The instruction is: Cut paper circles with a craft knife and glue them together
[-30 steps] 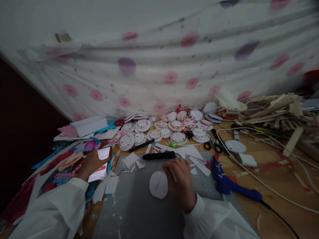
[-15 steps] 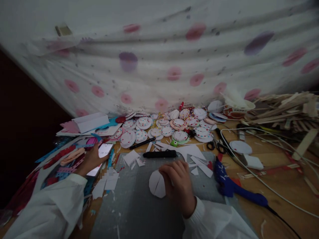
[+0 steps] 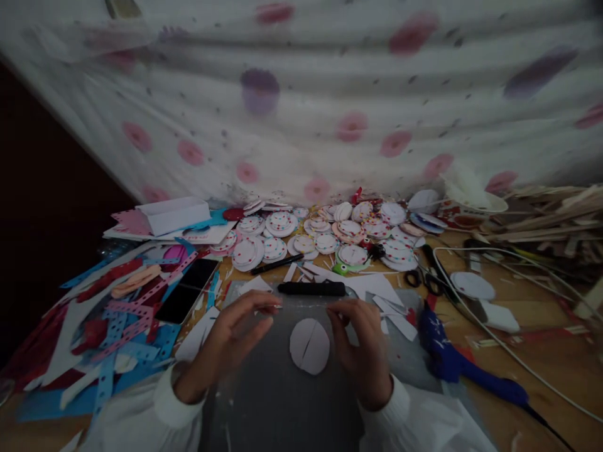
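A round white paper disc with a dark slanting line across it lies flat on the grey cutting mat. My left hand hovers left of the disc, its thumb apart from the fingers. To the right of the disc is my right hand, thumb and fingertips drawn together in a pinch; whatever they hold is too small to name. A faint pale line runs between the two hands, and I cannot tell whether it is a strand or a mark on the mat. Beyond the disc lies a thick black pen.
Decorated paper discs are heaped along the back. A dark-screened phone and coloured strips lie left. At right are a blue glue gun, black scissors, a white cable, and wooden sticks behind.
My left hand has left the phone and moved right, over the mat. The phone screen has gone dark. My right hand has let go of the disc and moved slightly right.
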A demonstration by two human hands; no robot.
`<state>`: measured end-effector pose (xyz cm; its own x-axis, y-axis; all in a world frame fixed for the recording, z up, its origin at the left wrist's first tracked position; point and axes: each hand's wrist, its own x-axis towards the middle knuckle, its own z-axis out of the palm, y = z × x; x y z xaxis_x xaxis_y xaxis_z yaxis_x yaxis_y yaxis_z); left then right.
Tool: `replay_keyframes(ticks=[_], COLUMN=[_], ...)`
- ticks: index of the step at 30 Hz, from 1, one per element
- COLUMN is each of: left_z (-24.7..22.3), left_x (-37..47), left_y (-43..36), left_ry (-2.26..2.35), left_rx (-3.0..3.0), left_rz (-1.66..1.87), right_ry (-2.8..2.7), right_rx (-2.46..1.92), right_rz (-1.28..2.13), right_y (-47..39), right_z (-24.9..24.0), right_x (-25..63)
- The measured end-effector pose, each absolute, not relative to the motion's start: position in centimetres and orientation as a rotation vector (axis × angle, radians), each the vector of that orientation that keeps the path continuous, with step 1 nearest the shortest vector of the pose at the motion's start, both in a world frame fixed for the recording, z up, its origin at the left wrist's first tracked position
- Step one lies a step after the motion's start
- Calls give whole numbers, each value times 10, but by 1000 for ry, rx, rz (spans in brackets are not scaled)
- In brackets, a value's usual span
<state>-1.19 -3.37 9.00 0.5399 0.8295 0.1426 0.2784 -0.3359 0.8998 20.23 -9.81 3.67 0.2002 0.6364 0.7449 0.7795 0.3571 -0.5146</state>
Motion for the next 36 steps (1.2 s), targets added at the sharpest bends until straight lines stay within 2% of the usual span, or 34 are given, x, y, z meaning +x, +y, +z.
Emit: replay_keyframes(ticks=[7,15,19,23,26,29,32,36], left_z=[62,71,92,139,172,177,155,109], left_x=[-12,-16,-15,-26,-34,-29,-14,9], left_y=[-22,-31,-32,-15,-2,1,-8,-22], left_ry=[723,529,595,679,856,939,859,826], left_rx=[1392,1236,1277,1305,1757,2227,2418,2375], left_rz=[1049,1146,1342,1459,1386,1130,837,734], right_ry=[-1556,-1706,-1821,-1883,-1748,-1586,-1410,-1165], right_rx=[-1382,-1222,-1148,-1144,-1135,-1120,-1011,-923], right_rz=[-152,116,276,337,317,438,751,1003], right_y=[-98,-103,-111,-120,-119,-109,-99,-93], right_z=[33,40,52,69,74,66,52,36], right_x=[203,185,171,172,180,185,184,182])
